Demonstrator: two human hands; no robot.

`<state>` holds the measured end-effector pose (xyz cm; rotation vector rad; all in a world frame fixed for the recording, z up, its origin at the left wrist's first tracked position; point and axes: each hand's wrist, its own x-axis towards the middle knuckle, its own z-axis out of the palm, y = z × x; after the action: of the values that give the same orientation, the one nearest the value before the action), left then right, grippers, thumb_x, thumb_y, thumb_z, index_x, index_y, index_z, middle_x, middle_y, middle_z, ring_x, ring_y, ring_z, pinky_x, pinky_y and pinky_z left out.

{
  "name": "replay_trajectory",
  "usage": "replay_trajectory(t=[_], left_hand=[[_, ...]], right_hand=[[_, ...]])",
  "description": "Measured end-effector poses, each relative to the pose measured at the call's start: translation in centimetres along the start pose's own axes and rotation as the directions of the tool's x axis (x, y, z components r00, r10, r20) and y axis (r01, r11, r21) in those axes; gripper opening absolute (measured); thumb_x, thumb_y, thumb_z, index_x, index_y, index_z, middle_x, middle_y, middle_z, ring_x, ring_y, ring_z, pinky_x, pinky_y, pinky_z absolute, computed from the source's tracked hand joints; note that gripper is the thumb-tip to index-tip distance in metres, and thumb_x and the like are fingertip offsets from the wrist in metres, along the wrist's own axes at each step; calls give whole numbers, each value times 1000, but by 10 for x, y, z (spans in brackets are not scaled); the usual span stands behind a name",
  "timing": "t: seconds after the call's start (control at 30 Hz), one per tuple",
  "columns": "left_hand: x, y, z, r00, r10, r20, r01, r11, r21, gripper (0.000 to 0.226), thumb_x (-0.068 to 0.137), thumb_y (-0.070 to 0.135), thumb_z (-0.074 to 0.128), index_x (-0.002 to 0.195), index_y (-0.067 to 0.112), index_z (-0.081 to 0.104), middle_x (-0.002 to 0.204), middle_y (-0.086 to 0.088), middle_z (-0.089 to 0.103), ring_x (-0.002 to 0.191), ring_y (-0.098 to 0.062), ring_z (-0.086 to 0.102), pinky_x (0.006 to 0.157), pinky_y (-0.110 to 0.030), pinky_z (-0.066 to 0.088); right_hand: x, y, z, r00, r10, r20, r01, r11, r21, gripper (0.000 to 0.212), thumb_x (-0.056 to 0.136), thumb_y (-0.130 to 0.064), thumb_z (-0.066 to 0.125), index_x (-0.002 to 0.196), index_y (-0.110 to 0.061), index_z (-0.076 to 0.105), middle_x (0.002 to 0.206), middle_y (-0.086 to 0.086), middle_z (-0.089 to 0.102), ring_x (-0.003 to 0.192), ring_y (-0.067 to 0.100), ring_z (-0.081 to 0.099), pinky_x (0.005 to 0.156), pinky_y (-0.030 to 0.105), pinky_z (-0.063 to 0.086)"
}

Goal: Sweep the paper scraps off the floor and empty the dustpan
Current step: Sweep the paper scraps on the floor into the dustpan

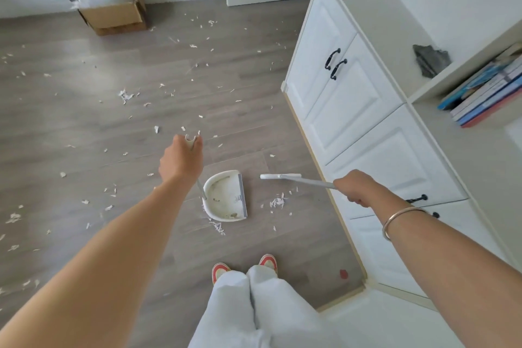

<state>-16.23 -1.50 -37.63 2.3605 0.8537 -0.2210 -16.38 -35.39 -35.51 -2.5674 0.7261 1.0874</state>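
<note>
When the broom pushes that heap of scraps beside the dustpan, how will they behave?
Probably very light: the scraps are thin, curled shreds. Likely to scatter rather than slide together, since bits lie strewn across the floor.

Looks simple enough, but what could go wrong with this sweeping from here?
1. A hard stroke of the broom could scatter the small pile past the dustpan lip rather than into it.
2. Scraps by the dustpan's closed back lie outside that stroke and may be missed.
</note>
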Motion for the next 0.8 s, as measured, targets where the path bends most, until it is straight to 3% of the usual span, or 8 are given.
replay_trajectory(t=[0.13, 0.2, 0.27, 0.4, 0.43, 0.53, 0.67, 0.8], left_hand=[[-6, 10, 2, 999, 30, -30, -28, 998, 55, 45, 99, 43, 42, 119, 6, 58, 117, -23, 65, 111, -43, 57, 82, -39, 38], [-7, 9, 1, 999, 28, -44, -24, 996, 81, 44, 99, 42, 41, 116, 5, 58, 114, -24, 65, 109, -44, 57, 79, -39, 35], [-3, 4, -1, 999, 11, -51, -7, 998, 70, 43, 100, 42, 40, 112, 4, 56, 111, -24, 65, 106, -44, 58, 78, -39, 35], [5, -10, 3, 999, -6, -49, 7, 999, 32, 40, 98, 45, 38, 102, 8, 52, 105, -18, 70, 101, -41, 60, 77, -40, 38], [7, -11, 5, 999, -15, -51, 16, 1000, 27, 40, 98, 46, 38, 101, 9, 51, 104, -17, 70, 101, -41, 60, 77, -40, 38], [10, -7, 11, 997, -45, -55, 46, 999, 18, 41, 98, 47, 38, 103, 9, 51, 103, -16, 70, 100, -40, 60, 76, -39, 37], [17, 4, 20, 997, -25, -68, 24, 1000, -5, 41, 98, 46, 41, 105, 7, 55, 101, -17, 71, 100, -40, 60, 75, -39, 37], [24, 17, 25, 999, 1, -46, 0, 1000, 6, 40, 97, 46, 43, 105, 9, 56, 100, -15, 70, 99, -39, 60, 76, -38, 38]], right_hand=[[22, -2, 15, 998, -57, -11, 57, 998, 2, 18, 87, -21, 45, 74, -9, 46, 66, 7, 47, 52, 21, 42, 49, 23, 33], [33, -8, 24, 995, -100, -27, 100, 995, -17, 15, 88, -19, 44, 87, -7, 53, 78, 8, 52, 66, 27, 50, 55, 26, 39], [46, -15, 33, 988, -152, -20, 150, 987, -64, 23, 90, -16, 45, 104, -5, 60, 89, 9, 55, 78, 30, 52, 65, 29, 42], [65, -33, 40, 982, -185, 46, 190, 969, -158, 35, 94, -15, 42, 124, -5, 56, 112, 13, 62, 85, 29, 52, 70, 29, 41], [68, -37, 39, 982, -178, 61, 186, 966, -181, 35, 95, -15, 42, 126, -6, 55, 112, 13, 62, 87, 29, 54, 70, 29, 41], [78, -45, 40, 984, -148, 97, 167, 962, -218, 34, 95, -16, 45, 126, -6, 56, 84, 6, 57, 84, 29, 57, 65, 29, 42], [86, -41, 41, 989, -115, 89, 131, 970, -205, 35, 95, -21, 45, 128, -10, 54, 110, 8, 62, 101, 28, 61, 73, 31, 45], [82, -32, 37, 994, -86, 66, 100, 964, -246, 36, 95, -27, 43, 128, -14, 50, 111, 6, 58, 110, 28, 58, 84, 35, 46]])
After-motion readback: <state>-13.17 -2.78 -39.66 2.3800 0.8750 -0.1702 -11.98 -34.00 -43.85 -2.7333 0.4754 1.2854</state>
